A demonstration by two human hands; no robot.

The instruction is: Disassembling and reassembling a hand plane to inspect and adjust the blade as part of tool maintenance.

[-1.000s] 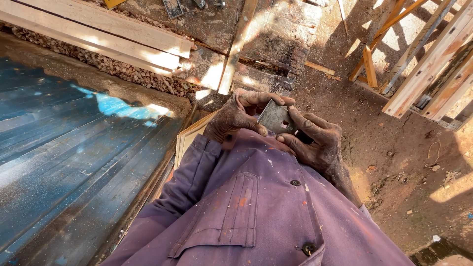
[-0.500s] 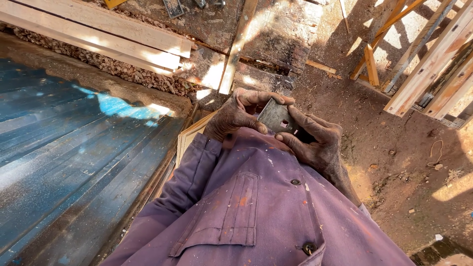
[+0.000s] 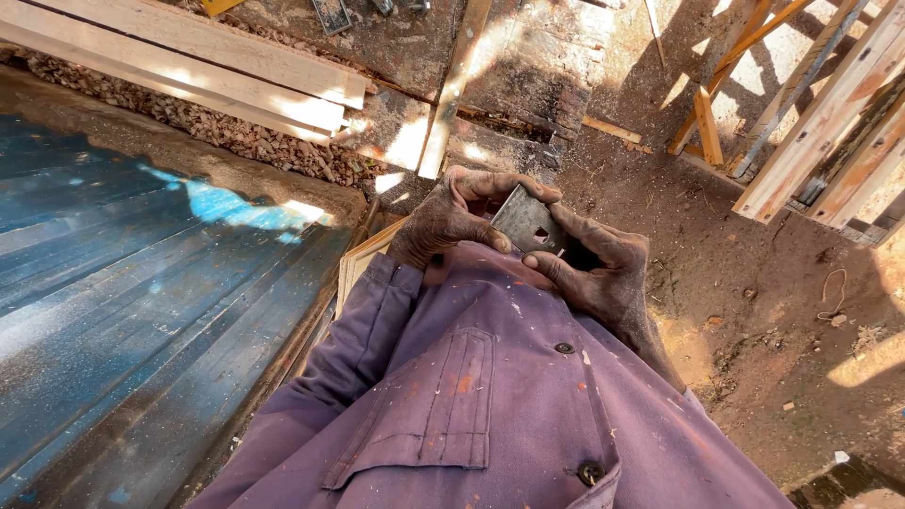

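Purple work shirt (image 3: 490, 405), buttoned and dusty, fills the near part of the view. Just beyond its chest, both hands meet on a small grey metal plate (image 3: 528, 224) with a square hole, held tilted against the shirt. The left hand (image 3: 452, 219) curls its fingers over the plate's far edge, thumb pressed on the near left corner. The right hand (image 3: 599, 269) grips the plate's right side, fingers wrapped behind it and thumb laid on its near edge. Left of the person lies a blue corrugated sheet (image 3: 141, 302). Farther off, pale wooden planks (image 3: 198, 66) lie at the far left, and a slanted timber frame (image 3: 820, 123) stands at the far right on the dirt floor (image 3: 754, 320).
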